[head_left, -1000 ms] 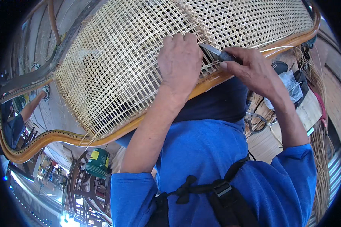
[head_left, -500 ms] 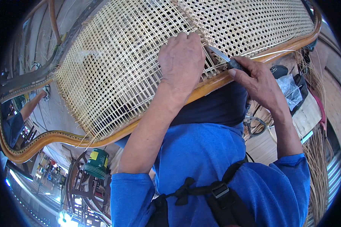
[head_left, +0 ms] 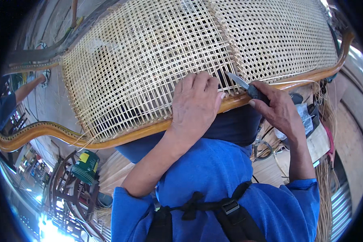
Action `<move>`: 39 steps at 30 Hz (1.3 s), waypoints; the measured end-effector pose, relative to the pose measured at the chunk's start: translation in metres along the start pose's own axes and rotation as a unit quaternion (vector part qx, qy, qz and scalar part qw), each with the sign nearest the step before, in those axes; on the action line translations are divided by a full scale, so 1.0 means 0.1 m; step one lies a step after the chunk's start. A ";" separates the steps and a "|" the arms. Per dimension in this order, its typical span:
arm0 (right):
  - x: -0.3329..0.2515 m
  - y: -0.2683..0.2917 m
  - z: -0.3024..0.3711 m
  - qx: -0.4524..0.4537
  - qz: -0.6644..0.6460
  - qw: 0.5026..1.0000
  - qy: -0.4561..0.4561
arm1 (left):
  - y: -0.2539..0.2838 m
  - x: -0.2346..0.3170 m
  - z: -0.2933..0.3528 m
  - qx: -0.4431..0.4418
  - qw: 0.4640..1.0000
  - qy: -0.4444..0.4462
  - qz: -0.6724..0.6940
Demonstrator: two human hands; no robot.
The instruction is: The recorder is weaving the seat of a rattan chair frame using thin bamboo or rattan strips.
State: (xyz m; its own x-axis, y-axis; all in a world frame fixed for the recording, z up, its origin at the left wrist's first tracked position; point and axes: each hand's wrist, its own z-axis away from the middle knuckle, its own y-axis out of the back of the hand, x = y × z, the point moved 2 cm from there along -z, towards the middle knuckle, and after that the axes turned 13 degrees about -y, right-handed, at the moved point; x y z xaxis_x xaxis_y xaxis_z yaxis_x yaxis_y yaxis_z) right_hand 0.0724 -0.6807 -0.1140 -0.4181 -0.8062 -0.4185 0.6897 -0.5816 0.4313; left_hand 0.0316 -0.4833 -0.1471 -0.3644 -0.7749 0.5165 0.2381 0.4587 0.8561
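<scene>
My right hand (head_left: 280,107) is closed round the dark handle of a knife (head_left: 241,82). Its short pale blade points up and left, its tip over the woven cane panel (head_left: 149,60) close to the wooden rail (head_left: 145,132). My left hand (head_left: 195,107) rests on the cane just left of the blade, beside the rail. Its fingers are bent and slightly apart, the thumb toward the knife; their tips are partly hidden. Around the blade the strands form an open grid with dark gaps. A braided seam (head_left: 234,48) separates this grid from a denser panel (head_left: 282,40) on the right.
The curved, drilled end of the wooden frame (head_left: 40,130) reaches far left. Below it hangs a green bucket (head_left: 84,166) near dark wooden chair parts (head_left: 64,189). At right are a clear plastic bag (head_left: 304,119) and cane strands (head_left: 324,193). Another person's arm (head_left: 28,88) shows far left.
My left hand has come down toward the rail, its fingers less tightly curled. The knife stays in my right hand near the seam. The whole view has shifted slightly.
</scene>
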 end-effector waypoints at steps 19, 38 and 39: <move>-0.21 0.01 -0.07 0.059 0.086 0.995 0.006 | -0.12 -0.05 -0.06 -0.005 1.000 0.030 -0.005; -0.16 -0.08 -0.07 0.020 0.072 0.996 -0.053 | -0.13 -0.07 -0.07 -0.034 0.999 0.014 0.011; -0.14 -0.08 -0.10 0.031 0.069 0.996 -0.046 | -0.13 -0.06 -0.08 -0.035 0.999 0.014 0.014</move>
State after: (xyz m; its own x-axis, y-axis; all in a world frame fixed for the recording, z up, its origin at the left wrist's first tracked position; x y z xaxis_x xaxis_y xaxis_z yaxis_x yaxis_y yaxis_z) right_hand 0.0786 -0.6634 -0.1189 -0.3771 -0.8837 -0.2774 0.7078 -0.4681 0.5291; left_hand 0.0381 -0.4884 -0.1613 -0.3323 -0.7748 0.5379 0.3099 0.4489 0.8381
